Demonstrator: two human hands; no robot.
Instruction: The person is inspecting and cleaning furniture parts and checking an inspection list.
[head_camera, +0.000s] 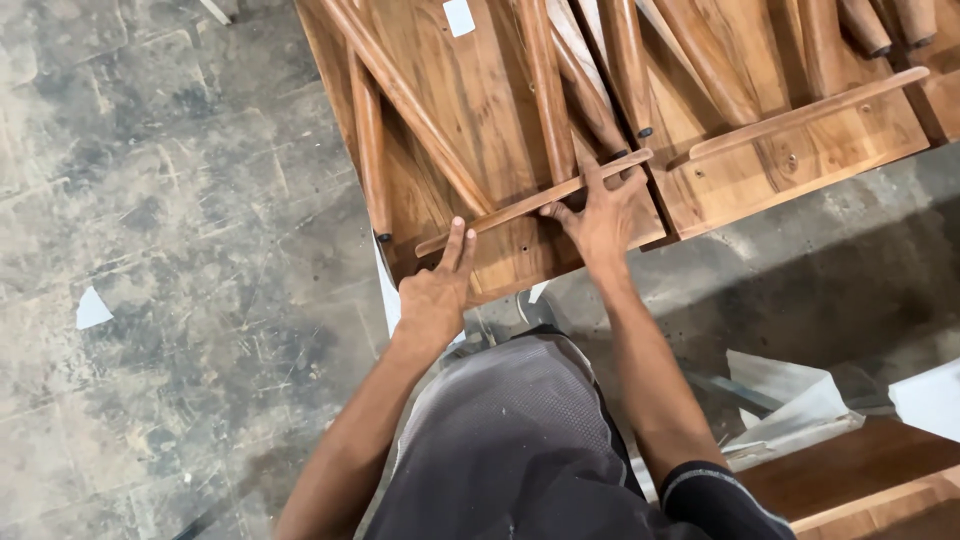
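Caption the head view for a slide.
Both hands, left hand and right hand, press a thin wooden slat onto a wooden panel.

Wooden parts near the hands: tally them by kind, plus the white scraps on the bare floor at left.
Flat slats: 2, one under the left hand and right hand, one to the right
Boards: 2
White floor scraps: 1
Total: 5
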